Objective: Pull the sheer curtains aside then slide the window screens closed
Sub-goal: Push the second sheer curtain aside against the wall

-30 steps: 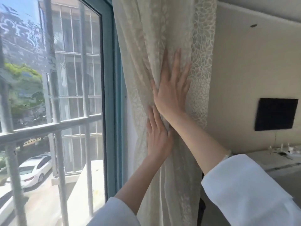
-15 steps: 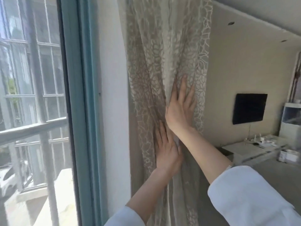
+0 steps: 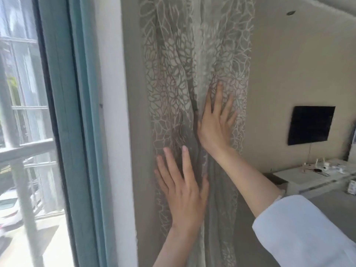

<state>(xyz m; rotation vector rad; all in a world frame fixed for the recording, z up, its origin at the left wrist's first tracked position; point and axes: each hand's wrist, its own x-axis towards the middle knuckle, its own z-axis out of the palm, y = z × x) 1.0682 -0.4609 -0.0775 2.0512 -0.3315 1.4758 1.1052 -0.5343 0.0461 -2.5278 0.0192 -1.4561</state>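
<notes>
The bunched sheer curtain (image 3: 194, 78) hangs against the wall strip (image 3: 115, 132), right of the teal window frame (image 3: 77, 112). Both flat hands press it. Outside, metal bars (image 3: 21, 151) block passage; rightward, the room lies open.

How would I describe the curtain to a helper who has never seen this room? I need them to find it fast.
Start at the blue window frame on the left, then cross the white wall strip beside it. The sheer curtain hangs bunched there, under the left hand and right hand. Its pale leaf pattern sets it apart from the plain beige wall.
</notes>
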